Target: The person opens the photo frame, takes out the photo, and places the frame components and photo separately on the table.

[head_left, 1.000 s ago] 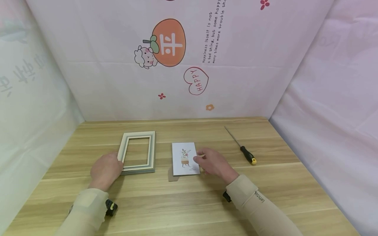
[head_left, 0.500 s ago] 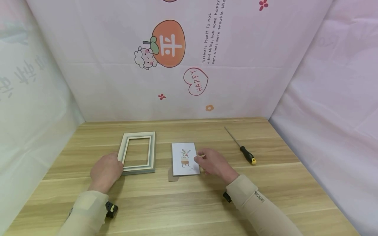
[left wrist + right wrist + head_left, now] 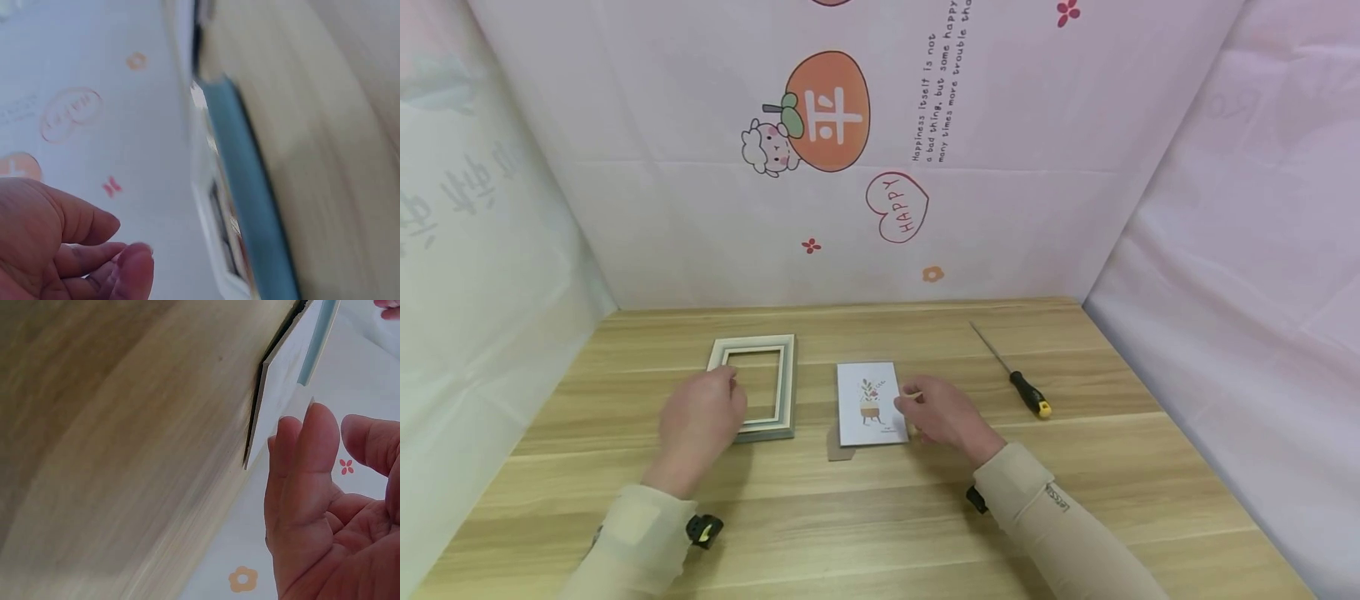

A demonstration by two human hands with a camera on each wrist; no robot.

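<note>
A picture frame [image 3: 785,392] in cream and grey-blue, its middle an open hole, lies flat on the wooden table. Over its left side hovers my left hand [image 3: 703,417], fingers loosely bent; in the left wrist view nothing sits between thumb and fingertips. Right of the frame lies a white card [image 3: 853,400] printed with a potted plant, and a grey-brown tab [image 3: 840,450] pokes out beneath it. My right hand [image 3: 943,417] is at the card's right edge. The right wrist view shows its thumb and fingers [image 3: 315,437] relaxed and apart, close to the card's edge [image 3: 275,381].
A screwdriver [image 3: 1030,395] with a black and yellow handle lies to the right, its shaft pointing toward the back. White printed cloth [image 3: 737,233] rises behind the table [image 3: 820,533] and along both sides.
My left hand has come off the frame's left edge and shifted right, over the frame. The right hand, card and screwdriver stay where they were.
</note>
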